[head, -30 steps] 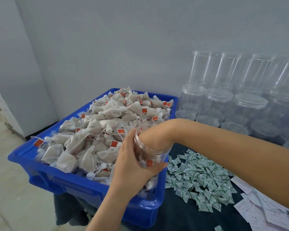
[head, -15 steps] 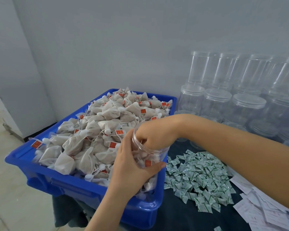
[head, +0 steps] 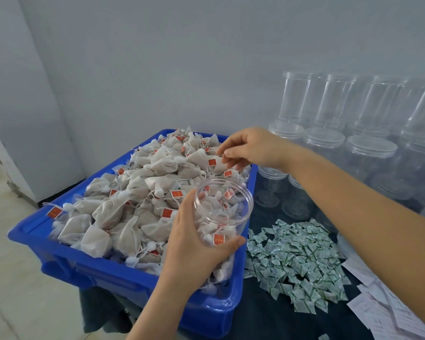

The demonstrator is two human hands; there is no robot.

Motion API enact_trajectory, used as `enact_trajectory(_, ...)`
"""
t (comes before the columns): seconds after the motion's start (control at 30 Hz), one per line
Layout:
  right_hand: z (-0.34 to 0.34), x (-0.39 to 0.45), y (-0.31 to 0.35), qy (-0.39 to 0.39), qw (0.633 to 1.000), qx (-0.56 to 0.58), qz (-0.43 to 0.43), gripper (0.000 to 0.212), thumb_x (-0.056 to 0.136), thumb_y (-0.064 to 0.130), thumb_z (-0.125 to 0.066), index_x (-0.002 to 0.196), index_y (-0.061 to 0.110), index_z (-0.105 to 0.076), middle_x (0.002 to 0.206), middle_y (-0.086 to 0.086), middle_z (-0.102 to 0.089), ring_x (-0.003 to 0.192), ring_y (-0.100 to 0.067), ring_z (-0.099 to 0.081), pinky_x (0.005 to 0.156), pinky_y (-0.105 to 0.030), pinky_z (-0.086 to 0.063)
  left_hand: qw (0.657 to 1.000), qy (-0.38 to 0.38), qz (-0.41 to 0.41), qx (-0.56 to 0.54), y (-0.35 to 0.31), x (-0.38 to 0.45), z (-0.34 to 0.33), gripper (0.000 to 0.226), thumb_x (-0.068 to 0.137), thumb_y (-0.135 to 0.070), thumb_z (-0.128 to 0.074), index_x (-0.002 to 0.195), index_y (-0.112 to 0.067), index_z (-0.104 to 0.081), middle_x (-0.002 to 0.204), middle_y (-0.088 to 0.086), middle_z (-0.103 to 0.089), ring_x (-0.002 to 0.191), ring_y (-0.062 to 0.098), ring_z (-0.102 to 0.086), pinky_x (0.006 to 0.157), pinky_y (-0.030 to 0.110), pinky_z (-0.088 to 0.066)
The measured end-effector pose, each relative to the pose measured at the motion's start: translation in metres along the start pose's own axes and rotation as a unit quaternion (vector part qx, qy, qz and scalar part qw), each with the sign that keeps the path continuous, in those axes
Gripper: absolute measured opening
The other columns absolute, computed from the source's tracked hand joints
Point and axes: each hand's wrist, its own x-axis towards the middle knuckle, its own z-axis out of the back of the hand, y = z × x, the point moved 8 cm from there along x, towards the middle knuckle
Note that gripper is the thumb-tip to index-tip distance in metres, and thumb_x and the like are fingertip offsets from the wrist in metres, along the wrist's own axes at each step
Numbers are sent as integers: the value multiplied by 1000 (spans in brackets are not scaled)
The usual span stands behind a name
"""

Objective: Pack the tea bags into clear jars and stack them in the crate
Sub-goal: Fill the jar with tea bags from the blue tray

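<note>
A blue crate [head: 108, 268] is heaped with beige tea bags [head: 157, 168] that carry red tags. My left hand [head: 194, 256] grips a clear open jar [head: 223, 207] over the crate's near right corner. The jar is tilted toward me and partly filled with tea bags. My right hand [head: 250, 148] hovers over the far right of the heap, its fingertips pinching one tea bag [head: 217, 165] at the top of the pile.
Several empty clear jars with lids [head: 368, 153] stand stacked at the back right against the wall. A pile of small green-and-white sachets [head: 295, 256] lies on the dark cloth [head: 255, 315] right of the crate. White paper slips [head: 383, 305] lie at the near right.
My right hand has come out of the jar's mouth and moved up and away to the far side of the heap. The jar's opening now shows, with tea bags inside.
</note>
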Motion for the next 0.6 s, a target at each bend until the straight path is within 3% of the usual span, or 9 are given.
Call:
enact_trajectory(0.1,-15,14,-38,-18,996,-77,-42,16,97,11,-61,110,11,-69,93,2,-71,71,-1,-67,57,-9,-51,1000,-4,-3,5,-1,-1,0,98,46,-58,-84,125,-67,-26,129,-26,-47,122,-1,-47,102,35,-45)
enact_trajectory(0.2,-45,19,-66,27,987,-146,-68,24,92,24,-68,115,15,-69,100,9,-66,81,-1,-60,60,-10,-44,1000,-5,-2,6,-2,-1,1,100,47,-56,-85,128,-63,-27,129,-24,-49,120,-2,-49,102,35,-46)
enact_trajectory(0.27,-64,19,-76,60,978,-181,-81,16,92,25,-66,105,16,-69,99,5,-69,88,-14,-65,68,-18,-50,1000,-4,0,6,-1,-1,1,102,47,-55,-86,130,-62,-26,131,-23,-48,121,-1,-49,103,35,-46)
enact_trajectory(0.37,-82,20,-75,94,966,-227,-78,32,96,25,-58,116,3,-67,117,-16,-68,106,-31,-64,94,-42,-52,1000,-1,3,9,0,-1,0,103,46,-55,-86,129,-64,-24,132,-23,-47,122,0,-48,102,35,-46)
enact_trajectory(0.5,-93,20,-67,134,955,-256,-63,36,103,25,-49,124,0,-62,121,-17,-65,104,-28,-62,89,-33,-52,1000,1,5,8,1,-1,0,104,46,-56,-85,130,-62,-24,133,-22,-48,123,2,-48,102,36,-46)
enact_trajectory(0.6,-96,19,-67,145,946,-282,-66,35,102,24,-49,122,-2,-62,121,-19,-65,109,-31,-62,97,-38,-49,1000,-2,0,9,0,0,-1,100,46,-55,-85,125,-68,-24,131,-25,-48,121,-2,-48,100,28,-45)
